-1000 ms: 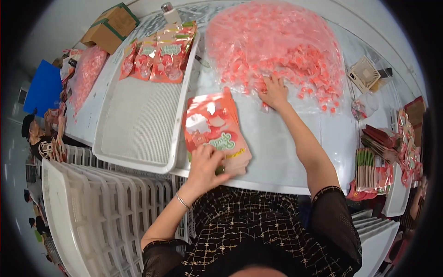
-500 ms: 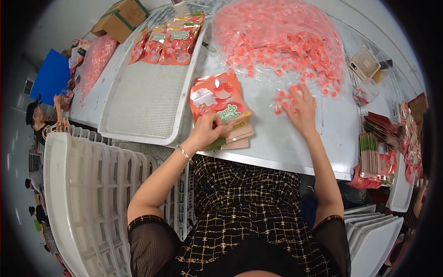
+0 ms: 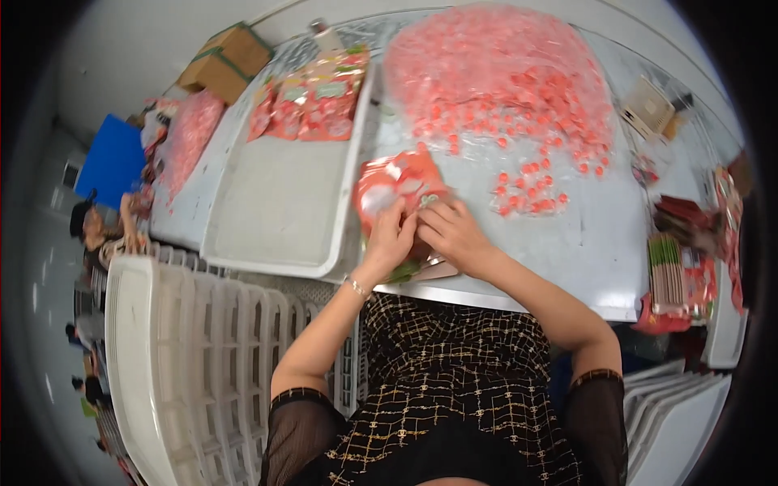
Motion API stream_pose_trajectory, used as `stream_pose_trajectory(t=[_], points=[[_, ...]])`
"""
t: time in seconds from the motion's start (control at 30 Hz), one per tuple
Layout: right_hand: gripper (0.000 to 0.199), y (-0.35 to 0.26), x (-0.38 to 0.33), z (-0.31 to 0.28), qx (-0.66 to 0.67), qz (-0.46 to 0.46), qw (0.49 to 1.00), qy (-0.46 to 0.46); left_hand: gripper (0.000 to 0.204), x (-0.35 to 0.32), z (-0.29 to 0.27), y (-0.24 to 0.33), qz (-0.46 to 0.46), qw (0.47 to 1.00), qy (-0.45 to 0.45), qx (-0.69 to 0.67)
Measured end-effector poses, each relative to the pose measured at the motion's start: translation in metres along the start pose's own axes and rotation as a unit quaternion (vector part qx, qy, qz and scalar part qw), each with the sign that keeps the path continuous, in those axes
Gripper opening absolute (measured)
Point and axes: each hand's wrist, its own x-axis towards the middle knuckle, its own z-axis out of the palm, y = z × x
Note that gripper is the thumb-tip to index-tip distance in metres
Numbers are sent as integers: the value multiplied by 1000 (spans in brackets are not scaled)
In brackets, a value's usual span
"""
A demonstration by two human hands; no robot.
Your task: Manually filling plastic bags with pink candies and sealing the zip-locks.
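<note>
A stack of red printed pouches (image 3: 397, 174) lies on the table in front of me, the top one blurred by motion. My left hand (image 3: 389, 241) pinches the near edge of the top pouch. Close beside it, my right hand (image 3: 458, 236) grips the same edge with bent fingers; the fingertips of both hands are partly hidden. To the right of the stack lies a small group of clear-wrapped red candies (image 3: 528, 190). Beyond them spreads a large heap of the same candies (image 3: 502, 85), partly under clear plastic.
Left of the stack stands a white tray (image 3: 279, 190) with several red pouches (image 3: 328, 105) at its far end. A small fan (image 3: 647, 107) and bundles of folded pouches (image 3: 667, 271) lie at the right. Stacked white crates (image 3: 134, 340) stand lower left; another person (image 3: 105, 227) works beyond.
My right hand has left the loose candies and moved left to the top pouch, beside my left hand. The candies remain on the table. The whole view has shifted slightly.
</note>
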Motion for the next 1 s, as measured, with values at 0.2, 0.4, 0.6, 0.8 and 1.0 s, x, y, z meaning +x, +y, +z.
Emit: stream_pose_trajectory(t=[0.2, 0.4, 0.6, 0.8, 1.0], points=[[17, -13, 2, -19, 24, 102, 978, -179, 8, 28, -37, 39, -25, 999, 16, 45], [34, 37, -51, -53, 523, 460, 717, 20, 5, 3, -14, 46, 96, 993, 37, 61], [48, 88, -130, -41, -150, 417, 893, -75, 10, -14, 1, 53, 56, 998, 6, -5], [45, 69, -169, -83, -86, 457, 884, -45, 14, -24, -3, 41, 56, 993, 90, -50], [30, 112, -173, -175, 283, 517, 722, 363, 20, -26, -21, 58, -7, 988, 97, -123]])
